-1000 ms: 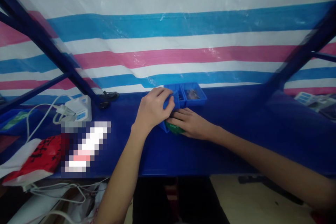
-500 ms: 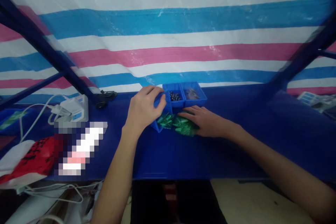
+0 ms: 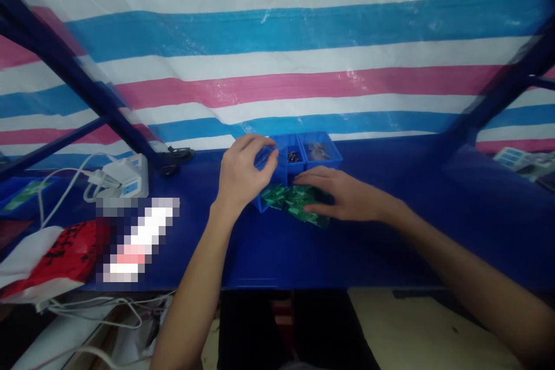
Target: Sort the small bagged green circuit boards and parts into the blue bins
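Observation:
My left hand [image 3: 248, 169] grips a blue bin [image 3: 281, 163], its thumb and fingers around the tilted wall. Green glossy pieces [image 3: 274, 195] lie at the near end of that bin and spill in a heap [image 3: 303, 203] on the blue table. My right hand [image 3: 342, 192] rests at the heap's right side, thumb apart from the fingers, with green pieces between them. Behind stand a blue bin of small dark round parts [image 3: 293, 156] and a blue bin with clear or greyish pieces [image 3: 318, 152].
A white power strip with cables [image 3: 136, 179] and a black object [image 3: 177, 154] lie at the left. Nearer are a red and white bag [image 3: 65, 251] and a blurred-out item [image 3: 145, 237]. Blue frame posts [image 3: 87, 87] rise on both sides before a striped sheet [image 3: 277, 32].
My left hand and the bin it holds have shifted slightly right, covering more of the dark parts. My right thumb now shows, spread over the green heap.

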{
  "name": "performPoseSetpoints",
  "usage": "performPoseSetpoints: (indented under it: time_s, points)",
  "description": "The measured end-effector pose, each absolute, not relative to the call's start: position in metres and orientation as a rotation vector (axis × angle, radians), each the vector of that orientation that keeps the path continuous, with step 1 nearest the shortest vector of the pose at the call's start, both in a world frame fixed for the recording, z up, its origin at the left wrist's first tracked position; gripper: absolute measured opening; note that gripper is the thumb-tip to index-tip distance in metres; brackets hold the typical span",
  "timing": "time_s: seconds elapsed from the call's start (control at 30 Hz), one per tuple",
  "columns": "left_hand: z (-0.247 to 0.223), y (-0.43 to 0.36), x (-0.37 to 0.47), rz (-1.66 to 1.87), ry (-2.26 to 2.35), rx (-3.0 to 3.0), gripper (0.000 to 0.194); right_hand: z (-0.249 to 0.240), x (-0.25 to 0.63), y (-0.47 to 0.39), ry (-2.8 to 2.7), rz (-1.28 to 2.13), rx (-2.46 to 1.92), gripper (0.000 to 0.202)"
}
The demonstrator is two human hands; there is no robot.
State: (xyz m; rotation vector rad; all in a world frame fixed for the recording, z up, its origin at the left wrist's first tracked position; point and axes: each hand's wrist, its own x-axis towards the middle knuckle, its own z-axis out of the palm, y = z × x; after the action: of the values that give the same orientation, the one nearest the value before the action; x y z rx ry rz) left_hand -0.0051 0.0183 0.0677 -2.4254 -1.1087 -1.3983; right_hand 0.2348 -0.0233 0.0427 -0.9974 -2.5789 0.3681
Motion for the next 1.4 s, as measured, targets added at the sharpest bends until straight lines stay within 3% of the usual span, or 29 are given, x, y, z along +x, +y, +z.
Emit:
performPoseSetpoints:
  time_s: [0.07, 0.2, 0.3, 0.53, 0.7, 0.9, 1.1, 1.27, 1.4]
  points:
    - [0.066, 0.015, -0.001, -1.413, -1.07, -2.418, 0.012, 0.03, 0.215, -0.028, -2.553, 0.193, -0.839, 0.047]
    - [0.065, 0.009, 0.006, -1.435, -0.968, -2.415, 0.011, 0.002, 0.187, -0.029, -2.598, -0.028, -0.816, 0.055]
    - [0.065, 0.009, 0.007, -1.441, -0.913, -2.42, 0.009, -0.008, 0.181, -0.026, -2.584, -0.053, -0.92, 0.059]
    - [0.071, 0.02, -0.011, -1.474, -1.014, -2.303, 0.008, 0.003, 0.188, -0.037, -2.697, 0.012, -0.859, 0.046]
    - [0.075, 0.028, -0.028, -1.488, -1.106, -2.214, 0.009, 0.002, 0.191, -0.042, -2.734, -0.003, -0.817, 0.051]
    - [0.067, 0.049, -0.054, -1.606, -1.378, -2.055, 0.016, 0.006, 0.197, -0.038, -2.648, 0.032, -0.829, 0.057]
    - [0.039, 0.09, -0.092, -1.761, -1.851, -1.904, 0.033, 0.015, 0.223, -0.008, -2.362, -0.103, -0.99, 0.039]
    - [0.029, 0.124, -0.098, -1.503, -2.134, -2.026, 0.026, 0.011, 0.251, 0.018, -2.222, -0.171, -1.213, 0.033]
    - [0.033, 0.125, -0.078, -1.244, -1.998, -2.173, 0.033, 0.002, 0.266, 0.032, -2.14, -0.183, -1.285, 0.032]
